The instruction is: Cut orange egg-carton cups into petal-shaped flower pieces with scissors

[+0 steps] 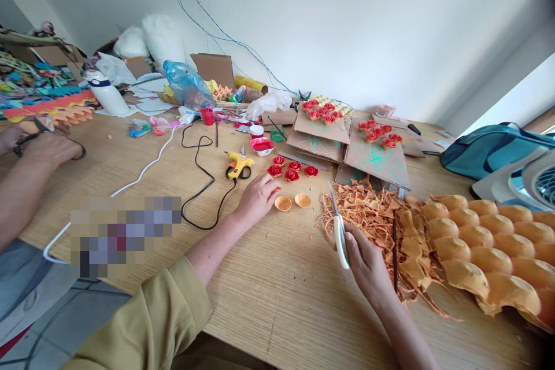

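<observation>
My left hand (259, 195) rests low over the table with its fingers bent together, their tips at the rim of a small orange egg-carton cup (283, 204). A second orange cup (303, 200) lies just right of it. In my right hand (364, 257) is a pair of scissors (339, 234) with white handles, blades pointing up and away. Behind the cups sit several red paper roses (292, 171). Orange carton trimmings (368, 208) are heaped beyond the scissors. The thumb of my left hand is mostly hidden.
An orange egg tray (481, 237) lies at the right. Left of the roses are a yellow glue gun (238, 165) and a bowl of red paint (262, 145). More roses stand on cardboard (318, 130). Another person's hands (47, 141) work at the far left.
</observation>
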`<state>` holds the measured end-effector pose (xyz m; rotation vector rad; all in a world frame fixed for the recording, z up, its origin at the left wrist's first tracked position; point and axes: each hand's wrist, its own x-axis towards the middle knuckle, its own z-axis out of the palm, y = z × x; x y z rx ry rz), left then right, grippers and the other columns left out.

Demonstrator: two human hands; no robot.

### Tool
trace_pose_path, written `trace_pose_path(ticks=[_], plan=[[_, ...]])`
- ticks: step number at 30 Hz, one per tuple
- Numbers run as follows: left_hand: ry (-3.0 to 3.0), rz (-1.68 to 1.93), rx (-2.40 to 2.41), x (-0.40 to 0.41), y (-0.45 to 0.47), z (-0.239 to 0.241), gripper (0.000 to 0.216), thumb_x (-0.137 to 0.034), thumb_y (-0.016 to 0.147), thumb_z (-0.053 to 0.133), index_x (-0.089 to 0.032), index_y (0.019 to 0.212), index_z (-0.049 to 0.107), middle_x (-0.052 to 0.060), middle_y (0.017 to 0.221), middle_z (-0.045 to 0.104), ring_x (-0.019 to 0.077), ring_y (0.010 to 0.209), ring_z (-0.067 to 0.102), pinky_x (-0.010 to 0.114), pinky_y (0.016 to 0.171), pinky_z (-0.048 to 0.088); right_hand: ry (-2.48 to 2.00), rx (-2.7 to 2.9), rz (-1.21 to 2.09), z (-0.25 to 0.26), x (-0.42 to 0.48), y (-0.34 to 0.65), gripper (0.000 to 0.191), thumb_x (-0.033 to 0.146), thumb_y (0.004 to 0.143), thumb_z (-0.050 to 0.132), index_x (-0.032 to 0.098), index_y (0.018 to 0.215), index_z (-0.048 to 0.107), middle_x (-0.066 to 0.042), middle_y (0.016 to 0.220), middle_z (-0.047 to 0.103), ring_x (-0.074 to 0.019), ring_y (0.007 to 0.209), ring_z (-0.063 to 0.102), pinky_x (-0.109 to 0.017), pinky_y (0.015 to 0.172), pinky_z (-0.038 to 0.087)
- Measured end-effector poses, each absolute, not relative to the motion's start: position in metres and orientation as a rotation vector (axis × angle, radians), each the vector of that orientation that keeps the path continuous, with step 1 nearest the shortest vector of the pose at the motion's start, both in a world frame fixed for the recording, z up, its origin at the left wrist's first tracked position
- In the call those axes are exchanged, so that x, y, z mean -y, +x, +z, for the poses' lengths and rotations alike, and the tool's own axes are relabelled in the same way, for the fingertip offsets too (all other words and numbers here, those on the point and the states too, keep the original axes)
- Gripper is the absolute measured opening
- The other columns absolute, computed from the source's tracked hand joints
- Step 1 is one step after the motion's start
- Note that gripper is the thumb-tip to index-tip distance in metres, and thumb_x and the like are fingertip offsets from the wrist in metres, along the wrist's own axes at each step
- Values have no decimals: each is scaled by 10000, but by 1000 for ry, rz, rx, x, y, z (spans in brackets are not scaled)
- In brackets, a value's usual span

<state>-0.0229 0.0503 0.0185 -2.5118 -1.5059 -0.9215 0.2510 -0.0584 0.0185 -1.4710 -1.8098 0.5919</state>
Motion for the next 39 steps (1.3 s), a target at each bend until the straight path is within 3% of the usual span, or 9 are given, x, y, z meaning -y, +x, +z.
trace_pose_path(ticks=[7, 12, 16, 20, 24, 28, 39], plan=[[-2490, -1198, 1517, -42, -16, 23, 258, -100, 888, 544, -227, 1092, 637, 30, 931, 709, 200, 895, 626, 355, 826, 456, -1356, 1697, 792, 25, 64, 252, 432, 515, 1003, 341, 185, 1099, 602, -39, 815, 632, -191, 698, 563, -272, 619, 458], [-2529, -1230, 1516, -34, -5, 19, 165, -112, 866, 590, -205, 980, 664, 30, 870, 700, 200, 857, 619, 349, 801, 444, -1308, 1660, 808, 29, 65, 250, 433, 545, 979, 381, 186, 1083, 600, -30, 767, 609, -182, 655, 545, -259, 567, 456], [-2602, -1139, 1426, -27, 5, 13, 226, -117, 909, 534, -222, 1068, 656, 32, 934, 737, 205, 860, 615, 372, 809, 414, -1302, 1647, 785, 28, 64, 250, 431, 550, 969, 405, 191, 1104, 603, -37, 791, 632, -192, 690, 573, -263, 570, 469], [-2575, -1031, 1441, -21, 9, 9, 147, -201, 904, 577, -221, 1021, 663, 51, 936, 719, 240, 907, 576, 391, 801, 393, -1281, 1655, 773, 25, 64, 250, 432, 554, 967, 407, 198, 1111, 605, -38, 814, 632, -196, 706, 574, -270, 589, 477], [-2617, -967, 1440, -17, 9, 3, 172, -176, 919, 526, -221, 1013, 664, 54, 928, 697, 227, 891, 564, 379, 782, 387, -1276, 1643, 776, 24, 64, 247, 407, 535, 976, 401, 199, 1090, 599, -32, 790, 606, -198, 710, 569, -276, 618, 485], [-2611, -956, 1385, -13, 6, 2, 235, -190, 957, 455, -232, 1067, 659, 46, 873, 703, 220, 853, 558, 382, 769, 372, -1273, 1629, 777, 22, 63, 246, 399, 523, 977, 411, 194, 1098, 601, -29, 776, 599, -202, 718, 580, -280, 635, 495], [-2556, -977, 1480, 1, -6, 4, 246, -208, 949, 476, -233, 1139, 631, 58, 926, 687, 224, 863, 556, 398, 812, 396, -1295, 1599, 788, 13, 60, 251, 422, 517, 969, 442, 192, 1182, 605, -70, 913, 679, -236, 818, 638, -320, 732, 533]])
